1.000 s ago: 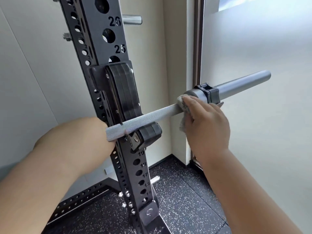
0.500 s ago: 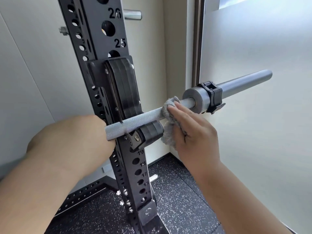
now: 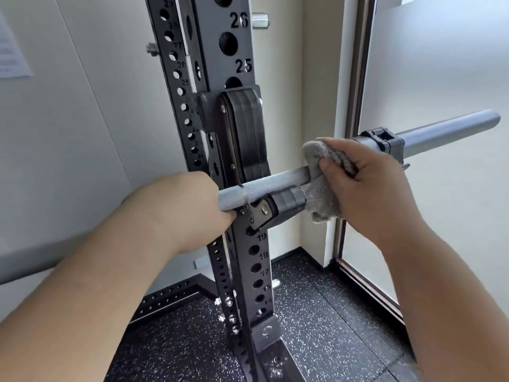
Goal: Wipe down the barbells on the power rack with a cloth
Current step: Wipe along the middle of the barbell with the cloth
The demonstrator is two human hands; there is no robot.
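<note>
Gripping the bar (image 3: 270,186) left of centre, the left hand (image 3: 187,205) closes round its knurled stretch beside the rack (image 3: 237,119) upright. The right hand (image 3: 366,188) clutches the cloth (image 3: 321,199), bunched over the bar at centre right, short of the collar (image 3: 382,142). The cloth's loose tail hangs just beside the hook (image 3: 278,208) cradling the bar; a leftward stroke could snag it there or pinch fingers against the hook. Hard pressure might roll the bar in its cradle.
</note>
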